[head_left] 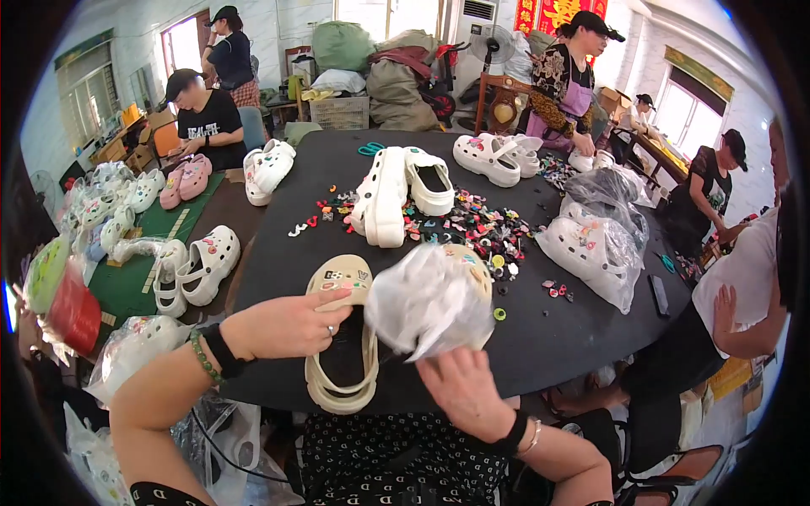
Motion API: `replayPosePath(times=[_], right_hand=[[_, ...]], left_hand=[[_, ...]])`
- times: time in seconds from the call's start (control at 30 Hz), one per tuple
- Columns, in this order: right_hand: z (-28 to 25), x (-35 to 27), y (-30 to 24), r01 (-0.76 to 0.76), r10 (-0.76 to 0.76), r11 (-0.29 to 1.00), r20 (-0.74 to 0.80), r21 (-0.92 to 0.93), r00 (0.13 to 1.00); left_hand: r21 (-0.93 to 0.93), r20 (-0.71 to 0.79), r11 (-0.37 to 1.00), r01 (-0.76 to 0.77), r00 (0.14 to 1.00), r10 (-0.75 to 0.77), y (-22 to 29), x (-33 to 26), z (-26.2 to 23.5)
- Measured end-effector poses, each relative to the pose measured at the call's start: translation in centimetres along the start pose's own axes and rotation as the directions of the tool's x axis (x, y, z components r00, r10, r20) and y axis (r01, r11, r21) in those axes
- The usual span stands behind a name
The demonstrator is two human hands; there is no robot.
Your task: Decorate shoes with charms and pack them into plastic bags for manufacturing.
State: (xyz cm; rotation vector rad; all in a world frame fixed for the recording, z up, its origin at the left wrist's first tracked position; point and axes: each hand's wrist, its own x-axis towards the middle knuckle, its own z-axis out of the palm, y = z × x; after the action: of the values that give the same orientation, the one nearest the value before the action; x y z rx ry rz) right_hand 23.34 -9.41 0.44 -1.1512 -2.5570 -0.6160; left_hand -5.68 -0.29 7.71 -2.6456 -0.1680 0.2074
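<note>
My left hand rests on a cream clog lying on the black table at its near edge, fingers curled over its side. My right hand grips a crinkled clear plastic bag held just above the table, with a second cream clog partly inside it. Small coloured shoe charms lie scattered across the table's middle beyond the bag.
White clogs stand at the table's centre, more at the far side, and bagged pairs on the right. Further clogs lie on a green mat at left. Several people sit or stand around the table.
</note>
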Motion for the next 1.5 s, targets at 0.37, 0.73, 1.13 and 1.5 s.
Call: replayPosePath(times=[0.37,0.73,1.13,1.5], right_hand=[[-0.7,-0.7,-0.4,0.102,-0.025,0.732,-0.124,0.673,0.992],[4.5,0.8,9.2,-0.569,0.476,0.525,0.336,0.633,0.813],[7.6,-0.4,3.6,-0.279,0.709,0.100,0.129,0.955,0.693],[5.8,0.4,-9.7,-0.331,0.385,0.230,0.226,0.915,0.895]], left_hand=[[-0.676,0.069,0.542,0.500,0.774,-0.629,6.3,-1.3,1.2],[-0.767,0.551,-0.634,-0.102,0.402,-0.731,7.1,3.5,5.4],[-0.897,0.374,-0.263,0.354,0.293,-0.880,5.9,5.8,4.4],[-0.918,0.313,-0.070,0.391,0.603,-0.733,4.8,3.5,5.5]])
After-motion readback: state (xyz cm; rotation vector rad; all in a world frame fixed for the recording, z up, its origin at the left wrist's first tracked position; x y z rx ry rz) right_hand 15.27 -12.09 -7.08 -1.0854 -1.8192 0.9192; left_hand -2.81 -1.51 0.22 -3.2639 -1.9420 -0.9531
